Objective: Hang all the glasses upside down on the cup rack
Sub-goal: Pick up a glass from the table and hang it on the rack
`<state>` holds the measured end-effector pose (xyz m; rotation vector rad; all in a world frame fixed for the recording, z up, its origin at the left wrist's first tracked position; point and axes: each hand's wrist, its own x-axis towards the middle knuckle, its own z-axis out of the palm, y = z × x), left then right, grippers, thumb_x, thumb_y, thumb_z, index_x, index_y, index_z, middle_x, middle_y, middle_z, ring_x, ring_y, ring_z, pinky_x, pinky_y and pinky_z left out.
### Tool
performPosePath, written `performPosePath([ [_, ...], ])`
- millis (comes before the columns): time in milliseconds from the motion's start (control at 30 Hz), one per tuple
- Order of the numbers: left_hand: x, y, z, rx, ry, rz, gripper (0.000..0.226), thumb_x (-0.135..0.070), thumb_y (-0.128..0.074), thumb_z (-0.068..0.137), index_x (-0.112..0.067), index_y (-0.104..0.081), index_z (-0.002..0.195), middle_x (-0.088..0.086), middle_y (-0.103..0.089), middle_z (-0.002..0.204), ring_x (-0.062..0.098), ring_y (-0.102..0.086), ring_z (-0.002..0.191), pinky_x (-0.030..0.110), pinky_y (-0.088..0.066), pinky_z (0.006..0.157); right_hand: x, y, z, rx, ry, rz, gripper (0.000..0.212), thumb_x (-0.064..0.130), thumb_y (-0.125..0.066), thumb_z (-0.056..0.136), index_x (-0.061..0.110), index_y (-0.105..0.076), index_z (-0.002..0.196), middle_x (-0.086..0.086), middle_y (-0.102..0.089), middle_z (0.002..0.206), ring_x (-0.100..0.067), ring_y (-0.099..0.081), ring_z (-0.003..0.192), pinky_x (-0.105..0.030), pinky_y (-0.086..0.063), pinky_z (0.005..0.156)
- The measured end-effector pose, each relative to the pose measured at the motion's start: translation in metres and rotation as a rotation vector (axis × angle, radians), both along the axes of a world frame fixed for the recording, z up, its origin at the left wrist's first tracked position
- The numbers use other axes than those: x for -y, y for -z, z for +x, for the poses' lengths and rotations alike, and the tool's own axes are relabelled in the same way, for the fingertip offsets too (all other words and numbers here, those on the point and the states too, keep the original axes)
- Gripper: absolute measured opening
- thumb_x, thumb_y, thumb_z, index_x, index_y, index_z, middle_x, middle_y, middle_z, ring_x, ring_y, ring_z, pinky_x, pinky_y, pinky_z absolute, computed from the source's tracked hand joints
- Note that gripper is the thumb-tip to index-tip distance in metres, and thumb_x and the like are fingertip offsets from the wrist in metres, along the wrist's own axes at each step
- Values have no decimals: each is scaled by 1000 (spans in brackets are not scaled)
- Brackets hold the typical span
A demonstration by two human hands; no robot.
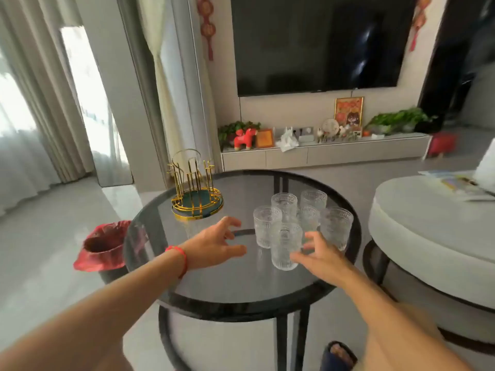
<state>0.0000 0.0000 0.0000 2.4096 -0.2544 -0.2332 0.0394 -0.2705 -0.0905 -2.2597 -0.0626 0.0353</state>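
Note:
Several clear ribbed glasses stand upright in a cluster on the round dark glass table (pixel 214 285). The nearest glass (pixel 285 246) is at the front of the cluster, and another glass (pixel 266 226) stands just behind it to the left. The gold wire cup rack (pixel 197 195) with a green base stands empty at the table's far left. My left hand (pixel 214 245) hovers open just left of the cluster, below the rack. My right hand (pixel 320 257) is open, its fingers spread right beside the nearest glass; I cannot tell whether they touch it.
A bin with a red bag (pixel 103 246) stands on the floor left of the table. A pale round ottoman (pixel 434 242) with magazines on it sits close on the right. Behind are a TV console (pixel 321 153) with ornaments and a wall TV.

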Motion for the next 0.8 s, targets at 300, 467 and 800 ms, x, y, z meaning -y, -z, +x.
performPosePath([
  [300,34,45,29,2,-22,-43,84,-52,-77,79,-30,-31,146,2,-52,132,14,-63,106,32,-58,90,-32,14,11,-14,84,148,89,54,-90,67,29,-45,140,1,-63,138,-23,-60,122,-42,-54,97],
  [467,42,68,33,105,4,-346,88,-61,-80,68,-38,-38,142,-15,-59,117,-1,-64,96,16,-55,79,-40,1,-11,149,-88,180,74,64,-89,59,55,-54,123,17,-65,117,4,-63,105,-22,-55,83],
  [800,-16,38,128,-56,-237,-1272,62,-42,-77,80,-4,-57,124,23,-73,110,41,-72,92,38,-64,72,-106,-75,71,65,-189,565,48,57,-68,89,40,-58,133,9,-80,116,-12,-79,101,-28,-55,86],
])
